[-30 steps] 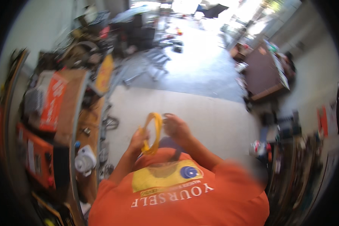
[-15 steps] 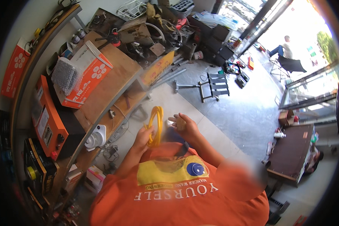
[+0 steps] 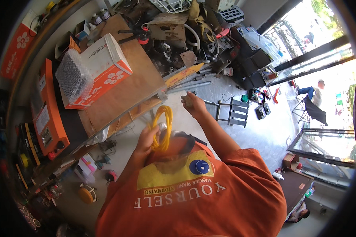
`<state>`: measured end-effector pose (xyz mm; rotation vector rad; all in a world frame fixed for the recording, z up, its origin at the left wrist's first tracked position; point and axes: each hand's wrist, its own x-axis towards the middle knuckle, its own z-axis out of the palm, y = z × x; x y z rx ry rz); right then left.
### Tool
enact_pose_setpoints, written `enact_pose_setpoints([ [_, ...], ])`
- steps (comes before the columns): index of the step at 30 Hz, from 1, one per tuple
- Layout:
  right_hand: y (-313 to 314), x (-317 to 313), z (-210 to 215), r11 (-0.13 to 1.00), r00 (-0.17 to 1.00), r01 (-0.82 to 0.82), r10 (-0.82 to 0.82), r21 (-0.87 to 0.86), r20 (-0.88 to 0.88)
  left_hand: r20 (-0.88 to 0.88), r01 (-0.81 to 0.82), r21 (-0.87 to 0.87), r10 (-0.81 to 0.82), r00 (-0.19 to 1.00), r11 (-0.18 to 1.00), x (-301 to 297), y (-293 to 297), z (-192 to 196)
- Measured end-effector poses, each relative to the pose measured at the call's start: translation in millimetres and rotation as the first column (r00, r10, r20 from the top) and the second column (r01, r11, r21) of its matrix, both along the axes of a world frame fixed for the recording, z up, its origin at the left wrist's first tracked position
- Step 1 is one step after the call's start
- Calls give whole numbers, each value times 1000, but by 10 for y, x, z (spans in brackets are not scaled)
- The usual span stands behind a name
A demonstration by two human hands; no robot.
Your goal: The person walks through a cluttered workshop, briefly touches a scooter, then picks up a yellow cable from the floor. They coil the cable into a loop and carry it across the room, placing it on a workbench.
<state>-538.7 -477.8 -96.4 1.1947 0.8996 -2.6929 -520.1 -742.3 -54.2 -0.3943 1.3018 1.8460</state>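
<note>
My left hand (image 3: pixel 146 139) is closed round a coil of yellow tubing (image 3: pixel 169 130), held upright in several loops just in front of my body. Farther forward and to the right, my right hand (image 3: pixel 195 107) is raised on a stretched arm, its fingers curled in. A greyish-tan patch (image 3: pixel 188 102) shows at its fingers; whether it is a small thing held there I cannot make out. The two hands are well apart, and the right one does not touch the coil.
A wooden bench (image 3: pixel 142 75) at the left bears an orange-and-white box (image 3: pixel 110 79) and bubble wrap (image 3: pixel 73 77). Metal pipes (image 3: pixel 190 87) and piled scrap lie ahead. A black slatted rack (image 3: pixel 237 112) stands on the floor to the right. A person (image 3: pixel 317 93) sits outside the doorway.
My right hand has moved forward, away from the coil, and its fingers have curled in. My left hand still holds the yellow tubing. The view has turned, showing more floor at the lower left.
</note>
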Motion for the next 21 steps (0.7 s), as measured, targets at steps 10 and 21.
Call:
enact_pose_setpoints([
  [10, 457, -1298, -560, 978, 997, -67, 73, -200, 26, -14, -234, -103, 233, 972, 967, -655, 210, 128],
  [21, 401, -3198, -1549, 956, 988, -12, 57, -294, 143, 120, -418, -419, 505, 855, 806, -1060, 1100, 300],
])
